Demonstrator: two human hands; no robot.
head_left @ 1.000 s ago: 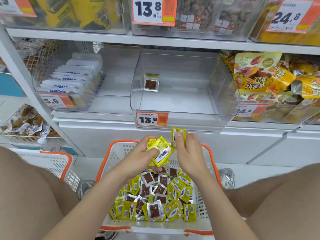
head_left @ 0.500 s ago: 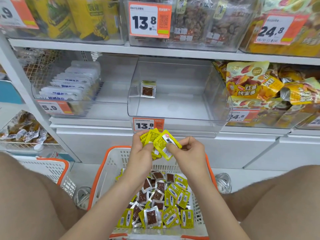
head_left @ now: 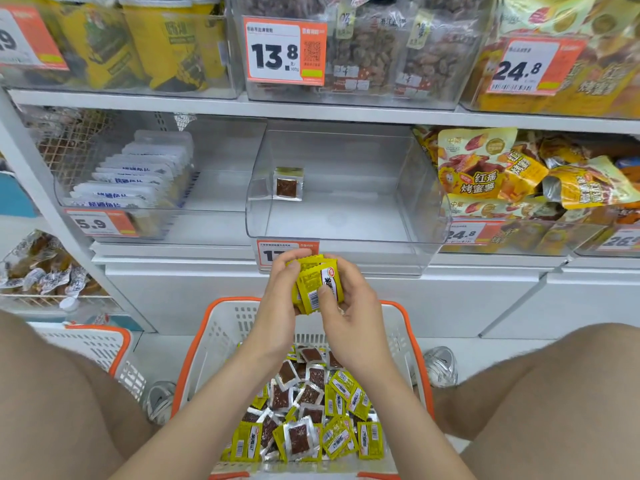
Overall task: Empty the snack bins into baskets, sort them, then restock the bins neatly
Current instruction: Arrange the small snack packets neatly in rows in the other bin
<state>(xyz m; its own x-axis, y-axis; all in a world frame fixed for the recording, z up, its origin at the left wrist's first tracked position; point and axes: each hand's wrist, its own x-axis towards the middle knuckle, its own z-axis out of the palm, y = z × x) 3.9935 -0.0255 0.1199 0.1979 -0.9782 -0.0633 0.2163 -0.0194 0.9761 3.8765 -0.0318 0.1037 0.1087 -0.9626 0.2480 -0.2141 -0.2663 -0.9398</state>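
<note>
- From my remote seat I see both hands raised together above the basket (head_left: 408,318), just in front of the shelf edge.
- The left hand (head_left: 278,308) curls round the left side of a small stack of yellow packets (head_left: 313,284), its fingertips hooked over the top edge.
- The right hand (head_left: 355,329) grips the same stack from the other side, thumb pressed flat on the front packet and fingers wrapped behind (so neither hand is free or spread).
- The stack stands roughly upright, barcode side toward me, and covers part of the orange price tag (head_left: 272,253) under the clear bin (head_left: 346,233).
- That bin sits on the middle shelf straight ahead, with one single packet (head_left: 288,184) standing against its back left, brown window facing out.
- Below the hands, the white basket with the orange rim holds a loose heap of packets (head_left: 311,420), some yellow side up and some showing the brown window.
- A second basket (head_left: 100,341) sits on the floor to the left, well apart from the hands.
- The neighbouring bins hold white packs (head_left: 138,174) on the left and sweet-potato bags (head_left: 485,168) on the right.
</note>
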